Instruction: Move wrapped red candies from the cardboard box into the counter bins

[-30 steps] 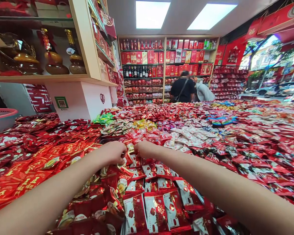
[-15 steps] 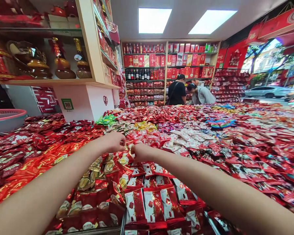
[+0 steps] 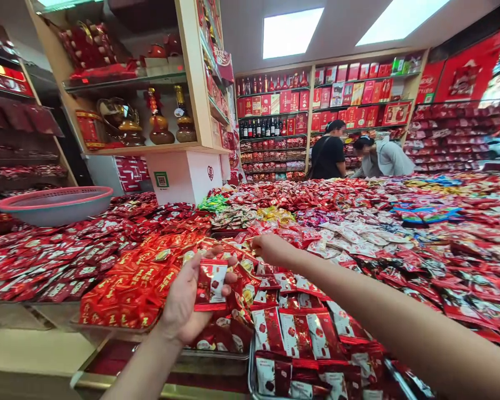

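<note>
My left hand [image 3: 182, 304] is turned palm up near the front of a wide candy display and holds a small red and white candy packet [image 3: 210, 284] between thumb and fingers. My right hand [image 3: 270, 248] reaches farther in, its fingers closed down on the pile of red candy packets [image 3: 283, 280]; whether it grips one is hidden. Rows of red and white packets [image 3: 294, 333] lie in a metal tray [image 3: 250, 373] under my right forearm.
A pink and grey plastic basin [image 3: 56, 204] rests on the candy at the left. A wooden shelf unit [image 3: 150, 119] with ornate bottles stands behind it. Two people [image 3: 329, 153] stand at the far shelves of red boxes. Heaps of wrapped candy [image 3: 420, 250] cover the table.
My left hand drew back toward me and turned palm up with a candy packet in it. My right hand stayed on the pile. The view swung to the left.
</note>
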### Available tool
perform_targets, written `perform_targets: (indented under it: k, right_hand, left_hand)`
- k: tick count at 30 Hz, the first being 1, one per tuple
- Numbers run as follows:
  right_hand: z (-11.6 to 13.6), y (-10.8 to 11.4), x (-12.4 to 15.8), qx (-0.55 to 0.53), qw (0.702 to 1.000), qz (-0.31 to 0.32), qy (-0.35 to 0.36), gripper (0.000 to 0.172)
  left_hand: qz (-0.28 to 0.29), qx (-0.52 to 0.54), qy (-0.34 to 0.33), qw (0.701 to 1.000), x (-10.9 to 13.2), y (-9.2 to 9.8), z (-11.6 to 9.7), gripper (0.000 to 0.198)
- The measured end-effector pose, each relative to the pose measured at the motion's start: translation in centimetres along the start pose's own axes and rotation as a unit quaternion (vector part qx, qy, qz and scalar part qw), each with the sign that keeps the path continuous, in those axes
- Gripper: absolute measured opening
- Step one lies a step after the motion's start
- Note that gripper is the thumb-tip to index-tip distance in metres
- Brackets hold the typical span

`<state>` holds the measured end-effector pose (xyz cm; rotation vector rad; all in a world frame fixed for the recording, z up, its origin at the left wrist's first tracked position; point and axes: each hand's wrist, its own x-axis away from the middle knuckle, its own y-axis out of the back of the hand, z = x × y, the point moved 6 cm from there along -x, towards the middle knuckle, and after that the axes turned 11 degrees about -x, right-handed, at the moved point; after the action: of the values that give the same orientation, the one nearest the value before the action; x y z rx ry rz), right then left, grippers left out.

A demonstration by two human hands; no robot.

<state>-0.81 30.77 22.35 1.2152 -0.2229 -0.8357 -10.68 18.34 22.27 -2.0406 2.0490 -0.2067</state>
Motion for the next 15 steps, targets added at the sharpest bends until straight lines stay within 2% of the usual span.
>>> perform_targets:
  k: [2,4,7,11,13,15]
  right_hand:
    - [2.1,1.7,2.7,-0.052,0.998,-0.02,0.018,0.022]
    - [4.3,3.1,6.1,-0.17,0.984,-0.023,0.038,0.028]
    - [6.6,4.7,10.9,-0.396,0.916,-0.028,0.049,0.028]
    - [7.3,5.1,15.2,-0.562,0.827,0.004,0.011,0.019]
    - [7.0,4.9,17.1,-0.599,0.8,0.014,-0.027,0.019]
    - [6.5,4.7,19.2,-0.607,0.792,-0.015,-0.06,0.021]
  left_hand:
    - [0.01,0.032,0.005,0.999,1.2,-1.5,0.2,0.034]
    - [0.015,0.022,0.014,1.0,2.4,-3.1,0.3,0.042]
    - [0.025,-0.007,0.023,0.999,4.0,-5.9,0.5,0.05]
    - [0.054,0.02,0.039,0.998,5.9,-9.6,1.1,0.054]
    - [0.075,0.037,0.051,0.995,6.9,-11.1,1.8,0.05]
    - [0.071,0.006,0.047,0.996,8.2,-12.0,3.0,0.046]
